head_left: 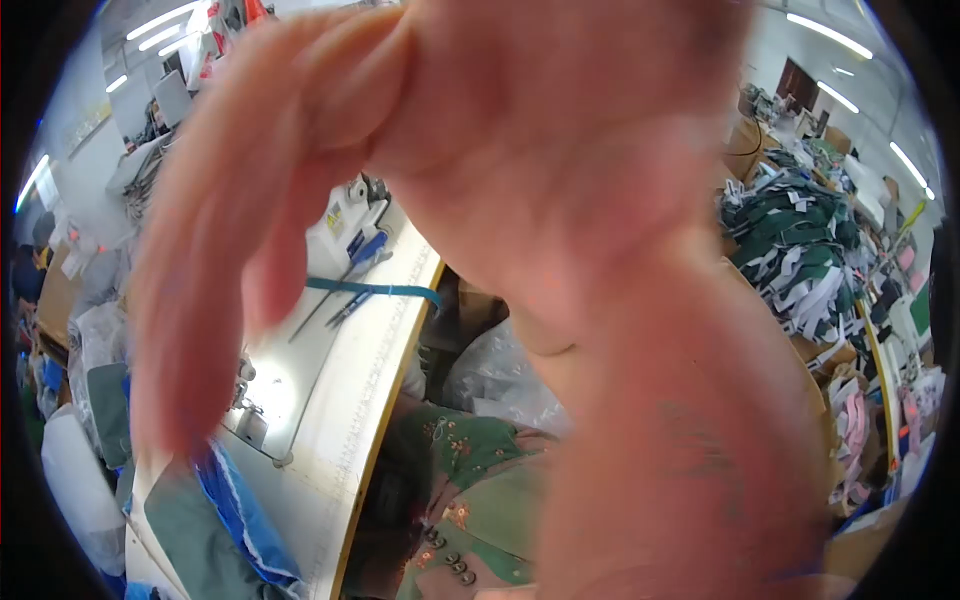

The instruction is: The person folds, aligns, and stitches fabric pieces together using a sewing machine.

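Note:
My right hand (pixel 330 130) fills much of the view, very close to the camera and blurred. The forearm rises from the lower right, and the fingers curve down at the left, apart from the thumb or short digit beside them. I see nothing held between them. Behind the fingers is a white sewing machine (pixel 340 230) on a pale worktable (pixel 365 385), with a lit needle area. Grey-green fabric (pixel 190 530) and a blue piece with white edging (pixel 240 510) lie at the table's near end. My left hand cannot be made out.
Blue-handled scissors (pixel 368 250) and a teal strap (pixel 385 289) lie by the machine. A clear plastic bag (pixel 505 375) is beside the table, above the green patterned clothing (pixel 480 490) on my lap. A large heap of dark green and white pieces (pixel 795 225) stands at the right.

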Demonstrator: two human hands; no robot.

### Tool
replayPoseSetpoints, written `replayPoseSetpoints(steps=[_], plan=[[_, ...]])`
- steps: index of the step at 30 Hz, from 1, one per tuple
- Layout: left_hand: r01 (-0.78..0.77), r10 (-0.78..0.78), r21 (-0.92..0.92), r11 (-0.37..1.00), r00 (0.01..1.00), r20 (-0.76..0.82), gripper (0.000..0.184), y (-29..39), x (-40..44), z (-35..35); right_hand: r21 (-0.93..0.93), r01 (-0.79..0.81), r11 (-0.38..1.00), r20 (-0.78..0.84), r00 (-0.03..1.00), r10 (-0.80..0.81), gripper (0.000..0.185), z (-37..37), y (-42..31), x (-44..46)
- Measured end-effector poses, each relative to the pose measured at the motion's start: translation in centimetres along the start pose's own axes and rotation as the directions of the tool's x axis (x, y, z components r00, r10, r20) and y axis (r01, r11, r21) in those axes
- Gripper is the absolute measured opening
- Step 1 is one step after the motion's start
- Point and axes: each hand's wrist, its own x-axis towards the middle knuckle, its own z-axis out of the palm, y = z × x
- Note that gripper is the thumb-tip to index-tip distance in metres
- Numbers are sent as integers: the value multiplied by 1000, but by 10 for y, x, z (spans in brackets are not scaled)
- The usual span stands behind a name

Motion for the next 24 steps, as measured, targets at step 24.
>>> replayPoseSetpoints(steps=[24], plan=[[97, -268, -373, 923, 856, -442, 26, -14, -24, 16, 229, -145, 963, 124, 985, 119, 91, 8, -2, 21]])
